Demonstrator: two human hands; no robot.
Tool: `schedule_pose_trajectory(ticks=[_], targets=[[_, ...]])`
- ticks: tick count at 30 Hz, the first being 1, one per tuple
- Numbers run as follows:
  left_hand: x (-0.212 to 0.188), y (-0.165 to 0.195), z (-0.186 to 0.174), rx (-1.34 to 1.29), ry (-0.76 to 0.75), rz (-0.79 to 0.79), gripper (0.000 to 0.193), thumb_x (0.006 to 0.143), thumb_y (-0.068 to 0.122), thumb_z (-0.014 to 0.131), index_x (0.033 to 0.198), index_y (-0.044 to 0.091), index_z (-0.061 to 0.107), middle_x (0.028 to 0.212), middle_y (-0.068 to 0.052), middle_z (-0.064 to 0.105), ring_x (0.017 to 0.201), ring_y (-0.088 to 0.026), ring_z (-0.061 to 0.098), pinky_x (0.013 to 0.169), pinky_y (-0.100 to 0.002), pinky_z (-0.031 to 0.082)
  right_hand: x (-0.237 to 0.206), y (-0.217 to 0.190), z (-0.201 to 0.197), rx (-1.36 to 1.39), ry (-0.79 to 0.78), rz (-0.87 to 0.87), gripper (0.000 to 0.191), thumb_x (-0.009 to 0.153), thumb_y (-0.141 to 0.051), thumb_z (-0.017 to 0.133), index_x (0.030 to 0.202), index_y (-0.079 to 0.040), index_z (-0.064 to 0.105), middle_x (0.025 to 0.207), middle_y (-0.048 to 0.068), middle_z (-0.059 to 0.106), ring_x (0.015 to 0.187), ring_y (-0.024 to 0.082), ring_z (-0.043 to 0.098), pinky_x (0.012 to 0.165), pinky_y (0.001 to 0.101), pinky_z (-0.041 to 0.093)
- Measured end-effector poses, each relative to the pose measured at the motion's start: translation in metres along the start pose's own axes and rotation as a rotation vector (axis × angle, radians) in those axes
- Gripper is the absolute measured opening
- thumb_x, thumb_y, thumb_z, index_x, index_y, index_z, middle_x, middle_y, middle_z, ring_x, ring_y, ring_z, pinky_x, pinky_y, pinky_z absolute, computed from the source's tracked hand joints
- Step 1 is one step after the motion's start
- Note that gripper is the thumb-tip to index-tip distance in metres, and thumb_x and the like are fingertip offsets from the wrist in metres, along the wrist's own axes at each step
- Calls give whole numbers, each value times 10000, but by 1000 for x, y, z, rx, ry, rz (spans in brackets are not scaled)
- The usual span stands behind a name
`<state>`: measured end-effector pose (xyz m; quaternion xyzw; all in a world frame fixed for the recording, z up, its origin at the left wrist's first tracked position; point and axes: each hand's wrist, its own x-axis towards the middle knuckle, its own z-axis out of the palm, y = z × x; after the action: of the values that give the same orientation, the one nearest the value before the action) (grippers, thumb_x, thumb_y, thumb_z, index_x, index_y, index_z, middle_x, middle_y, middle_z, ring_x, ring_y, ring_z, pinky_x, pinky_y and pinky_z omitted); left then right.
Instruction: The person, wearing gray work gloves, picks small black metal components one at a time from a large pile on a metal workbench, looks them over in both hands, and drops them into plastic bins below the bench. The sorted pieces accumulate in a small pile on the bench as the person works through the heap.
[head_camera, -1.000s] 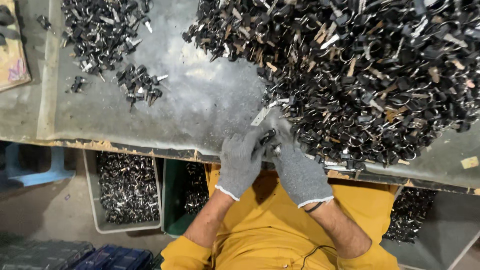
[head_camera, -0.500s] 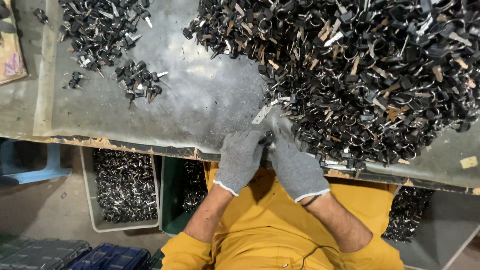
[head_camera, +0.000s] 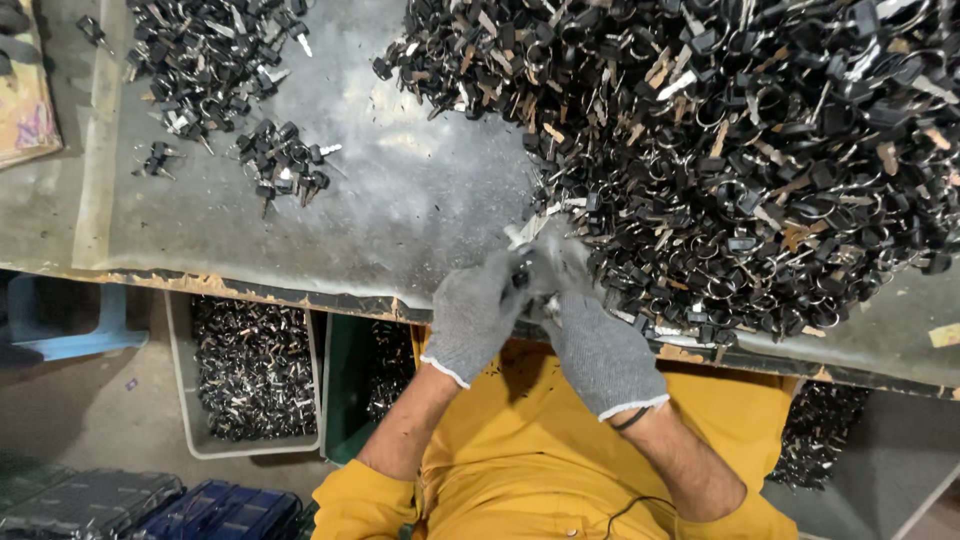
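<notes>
**A:** I'm looking down on a worn grey metal workbench (head_camera: 420, 210) with a chipped, rust-coloured front edge. What fills the right half of the frame?

**B:** A huge heap of black-headed keys on metal rings (head_camera: 760, 150), spreading from the top centre to the right edge. A smaller pile of loose black-headed keys (head_camera: 215, 50) sits at upper left, with a little cluster of the same keys (head_camera: 285, 165) just below it.

**A:** And the hands?

**B:** Both wear grey knit gloves and meet at the bench's near edge, lower centre of the frame. My left hand (head_camera: 475, 315) and right hand (head_camera: 595, 340) press together, fingers curled inward around a small black-headed key piece (head_camera: 522, 275) between them, right at the foot of the big heap. A pale metal blade (head_camera: 525, 232) pokes out just above the fingertips.

**A:** Which hand actually grips it?

**B:** I can't tell; the fingers overlap and the spot is blurred. Both are closed tight there.

**A:** Below the bench?

**B:** A grey plastic bin full of small metal parts (head_camera: 255, 370) at lower left, a green bin (head_camera: 345, 390) just beside it, and dark blue cases (head_camera: 215, 510) in the bottom left corner. My yellow shirt (head_camera: 520, 450) fills the bottom centre.
</notes>
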<state>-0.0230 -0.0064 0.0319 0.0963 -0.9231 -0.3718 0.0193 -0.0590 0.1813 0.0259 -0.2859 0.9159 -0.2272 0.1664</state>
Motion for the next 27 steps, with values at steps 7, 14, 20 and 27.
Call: schedule_pose_trajectory(ticks=[7, 14, 20, 27], targets=[[-2, -1, 2, 91, 97, 175, 155, 791, 111, 743, 927, 99, 670, 790, -97, 683, 787, -333, 692, 691, -498, 498, 29, -11, -24, -47, -206, 14, 381, 990, -379, 616, 1169, -49, 549, 926, 213, 723, 748, 405, 724, 633, 514, 592], [-4, -9, 12, 292, 88, 353, 144, 834, 51, 605, 973, 40, 641, 856, -149, 654, 831, -339, 629, 789, -463, 460, 19, -27, 5, -241, -47, 149, 186, 1008, -221, 517, 1034, -38, 541, 958, 212, 691, 639, 398, 719, 501, 502, 590], [-4, -6, 9, 340, 42, 401, 200, 839, 62, 616, 1036, 37, 635, 899, -146, 674, 866, -337, 651, 800, -472, 462, 22, -16, 7, -160, -104, 108, 179, 1013, -186, 493, 1099, -45, 562, 955, 235, 722, 746, 414, 730, 598, 520, 596], [0, -2, -6, 44, 6, -36, 576, 799, 184, 789, 1329, 87, 585, 808, -109, 689, 715, -332, 686, 669, -455, 521, 11, -5, -16, -82, 23, -156, 490, 920, -253, 574, 1307, 41, 518, 1266, 327, 646, 779, 417, 741, 548, 489, 605]])
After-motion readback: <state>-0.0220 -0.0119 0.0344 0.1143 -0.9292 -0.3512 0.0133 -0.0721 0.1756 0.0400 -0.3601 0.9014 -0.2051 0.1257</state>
